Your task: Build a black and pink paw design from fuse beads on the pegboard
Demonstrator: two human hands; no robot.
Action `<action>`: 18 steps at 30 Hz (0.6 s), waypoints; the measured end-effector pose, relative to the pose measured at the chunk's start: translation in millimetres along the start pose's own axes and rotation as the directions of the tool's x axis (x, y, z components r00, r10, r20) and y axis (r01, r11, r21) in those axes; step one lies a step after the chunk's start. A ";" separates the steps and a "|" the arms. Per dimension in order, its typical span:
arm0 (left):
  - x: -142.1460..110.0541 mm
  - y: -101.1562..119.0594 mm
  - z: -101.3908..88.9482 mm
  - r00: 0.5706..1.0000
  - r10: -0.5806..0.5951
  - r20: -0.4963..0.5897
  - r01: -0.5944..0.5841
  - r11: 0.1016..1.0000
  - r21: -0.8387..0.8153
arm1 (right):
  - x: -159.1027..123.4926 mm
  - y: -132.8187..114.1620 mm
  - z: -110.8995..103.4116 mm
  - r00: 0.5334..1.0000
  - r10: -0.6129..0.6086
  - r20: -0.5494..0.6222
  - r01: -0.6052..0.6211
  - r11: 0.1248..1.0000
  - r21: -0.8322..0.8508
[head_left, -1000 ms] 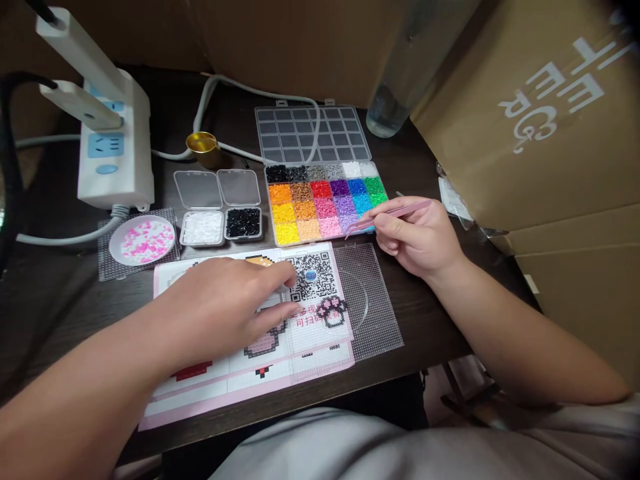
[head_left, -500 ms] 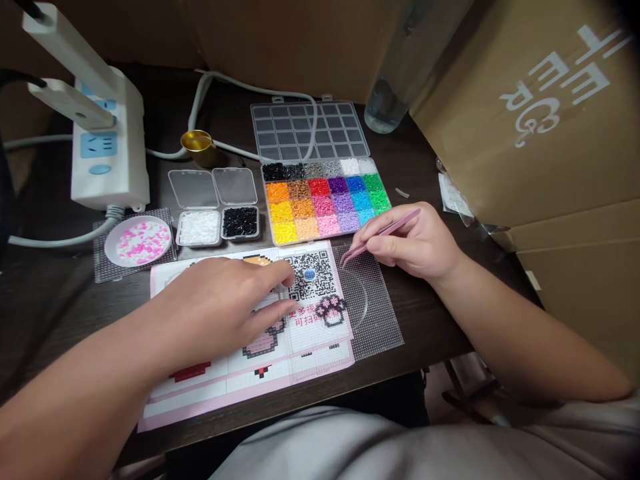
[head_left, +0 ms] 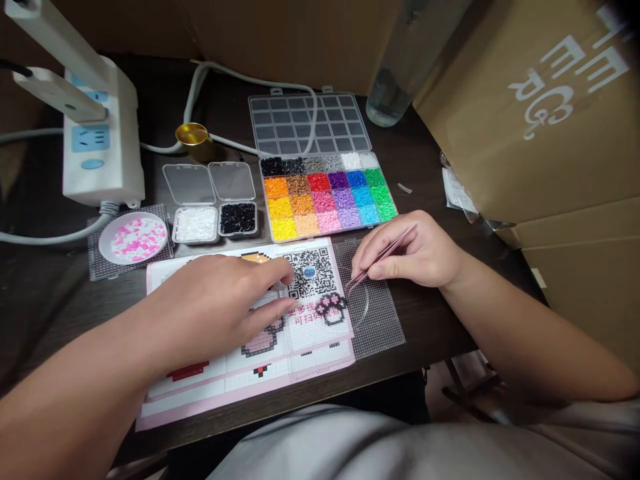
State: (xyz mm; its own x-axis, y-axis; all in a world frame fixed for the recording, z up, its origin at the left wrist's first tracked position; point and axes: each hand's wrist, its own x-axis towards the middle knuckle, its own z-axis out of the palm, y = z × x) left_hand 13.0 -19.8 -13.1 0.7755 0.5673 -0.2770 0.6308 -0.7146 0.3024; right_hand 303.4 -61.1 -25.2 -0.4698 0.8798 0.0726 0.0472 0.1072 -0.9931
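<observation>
My right hand (head_left: pixel 415 253) pinches pink tweezers (head_left: pixel 381 259), whose tip points down just right of a small pink-and-black bead figure (head_left: pixel 331 307) on the clear pegboard (head_left: pixel 375 320). My left hand (head_left: pixel 225 307) lies flat, fingers stretched, pressing on the pink-edged pattern sheet (head_left: pixel 240 373) beside its QR code (head_left: pixel 309 272). Behind the sheet stands the open bead box (head_left: pixel 327 197) with many coloured compartments. I cannot tell whether the tweezers hold a bead.
Left of the bead box sit two small cases of white beads (head_left: pixel 195 224) and black beads (head_left: pixel 238 218), and a white dish of pink beads (head_left: pixel 133 238). A power strip (head_left: pixel 95 133), gold cap (head_left: pixel 193 137), water bottle (head_left: pixel 395 80) and cardboard boxes (head_left: pixel 540 120) ring the dark table.
My right hand moved the tweezers from over the bead box down and toward me to the pegboard beside the bead figure. My left hand stayed on the sheet.
</observation>
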 end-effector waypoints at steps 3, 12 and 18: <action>-0.1 -0.4 -0.4 1.000 -0.011 0.020 0.011 1.000 -0.011 | -0.3 1.3 -0.1 0.994 0.027 -0.109 -0.028 1.000 -0.012; -2.5 -0.3 -8.1 0.994 0.044 -0.100 -0.052 0.995 -0.080 | 2.4 10.9 1.4 0.934 0.036 -0.354 0.024 0.986 0.163; -5.6 -1.5 -14.0 0.942 0.199 -0.271 -0.206 0.979 0.003 | 8.9 5.4 4.8 0.893 0.104 -0.437 0.035 0.954 0.299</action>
State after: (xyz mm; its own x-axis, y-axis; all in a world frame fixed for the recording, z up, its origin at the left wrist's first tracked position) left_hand 8.0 -16.2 0.8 0.8629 0.5032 0.0463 0.4577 -0.8171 0.3505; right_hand 295.3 -54.9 -30.4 -0.0294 0.9996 0.0013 -0.2348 -0.0057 -0.9720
